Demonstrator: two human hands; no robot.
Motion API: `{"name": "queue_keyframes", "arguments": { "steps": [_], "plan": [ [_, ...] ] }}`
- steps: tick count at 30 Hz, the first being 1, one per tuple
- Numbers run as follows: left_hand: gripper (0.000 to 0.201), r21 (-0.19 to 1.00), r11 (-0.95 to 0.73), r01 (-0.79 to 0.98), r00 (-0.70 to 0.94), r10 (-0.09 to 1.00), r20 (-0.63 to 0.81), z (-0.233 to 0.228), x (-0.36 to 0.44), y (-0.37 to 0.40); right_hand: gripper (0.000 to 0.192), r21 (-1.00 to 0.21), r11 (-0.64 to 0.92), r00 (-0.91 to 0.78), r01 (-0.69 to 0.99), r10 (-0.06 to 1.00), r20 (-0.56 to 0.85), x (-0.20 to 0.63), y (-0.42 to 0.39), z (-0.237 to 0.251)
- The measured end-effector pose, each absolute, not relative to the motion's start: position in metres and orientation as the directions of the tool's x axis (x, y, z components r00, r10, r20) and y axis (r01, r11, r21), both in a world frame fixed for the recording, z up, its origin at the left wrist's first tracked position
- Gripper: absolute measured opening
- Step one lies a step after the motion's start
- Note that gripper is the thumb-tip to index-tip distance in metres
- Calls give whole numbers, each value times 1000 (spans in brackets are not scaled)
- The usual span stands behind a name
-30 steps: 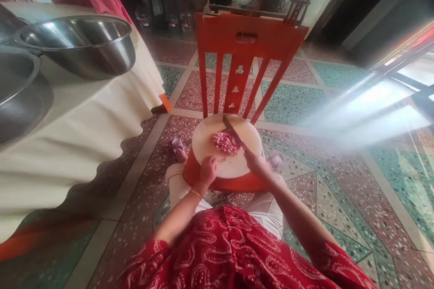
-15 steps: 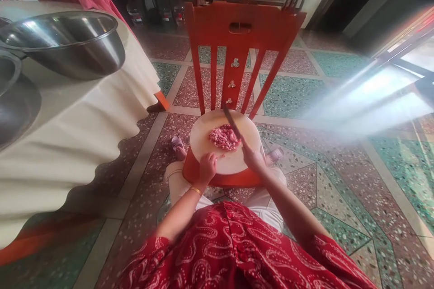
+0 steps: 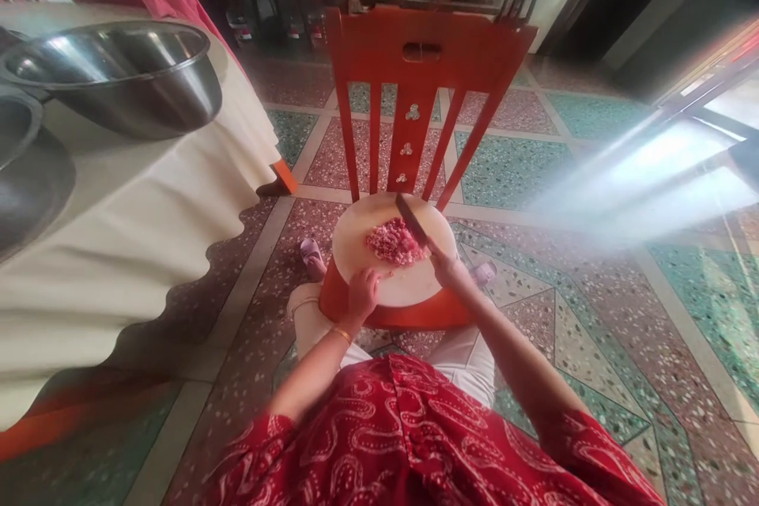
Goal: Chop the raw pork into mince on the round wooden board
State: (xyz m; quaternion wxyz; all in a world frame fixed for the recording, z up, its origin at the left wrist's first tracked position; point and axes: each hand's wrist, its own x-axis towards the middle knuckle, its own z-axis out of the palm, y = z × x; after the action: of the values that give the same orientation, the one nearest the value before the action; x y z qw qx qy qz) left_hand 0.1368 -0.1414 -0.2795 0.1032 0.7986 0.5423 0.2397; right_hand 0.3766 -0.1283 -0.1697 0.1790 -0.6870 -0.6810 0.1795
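A round pale cutting board (image 3: 356,213) lies on the seat of a red wooden chair between my knees. A pile of chopped raw pink meat (image 3: 391,243) sits in the middle of it. My right hand (image 3: 449,269) is closed round the handle of a cleaver (image 3: 411,219), whose dark blade slants up and left over the right side of the pile. At the board's near left edge my left hand (image 3: 361,294) rests with curled fingers, gripping the rim. A few small bits of meat lie near its fingertips.
The tall chair back (image 3: 427,55) rises just beyond the board. To the left, a table with a cream cloth (image 3: 195,182) bears a large steel bowl (image 3: 142,99) and another metal vessel (image 3: 29,182). Bright light falls on the terrazzo floor (image 3: 510,166) at right.
The cleaver and my right hand have shifted slightly right and nearer to me, and the blade shows broader. The meat pile looks a little more spread. My left hand stays in place.
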Motion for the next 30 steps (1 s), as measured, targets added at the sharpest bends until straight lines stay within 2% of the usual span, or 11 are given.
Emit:
{"name": "queue_keyframes", "arguments": {
  "steps": [5,9,13,17,22,26,30],
  "plan": [
    [17,409,-383,828,293,919,265,-279,136,-141,57,-435,16,-4,900,1000,29,372,-127,-172],
    [19,413,-388,824,295,916,273,-278,136,-142,57,-464,3,-14,886,1000,-20,373,-124,-173],
    [18,410,-377,831,290,921,260,-278,136,-142,63,-491,4,8,871,1000,21,373,-125,-172],
    [18,409,-382,829,288,918,273,-279,136,-142,56,-485,34,-43,874,999,-7,366,-130,-167],
    [18,406,-383,830,293,918,268,-279,136,-141,56,-469,20,-10,883,1000,23,363,-133,-164],
    [17,400,-386,831,290,915,279,-279,136,-142,57,-445,75,-93,892,995,-19,361,-135,-173],
    [19,415,-398,818,294,910,292,-281,136,-141,61,-456,-16,20,890,1000,5,359,-137,-171]
  ]
}}
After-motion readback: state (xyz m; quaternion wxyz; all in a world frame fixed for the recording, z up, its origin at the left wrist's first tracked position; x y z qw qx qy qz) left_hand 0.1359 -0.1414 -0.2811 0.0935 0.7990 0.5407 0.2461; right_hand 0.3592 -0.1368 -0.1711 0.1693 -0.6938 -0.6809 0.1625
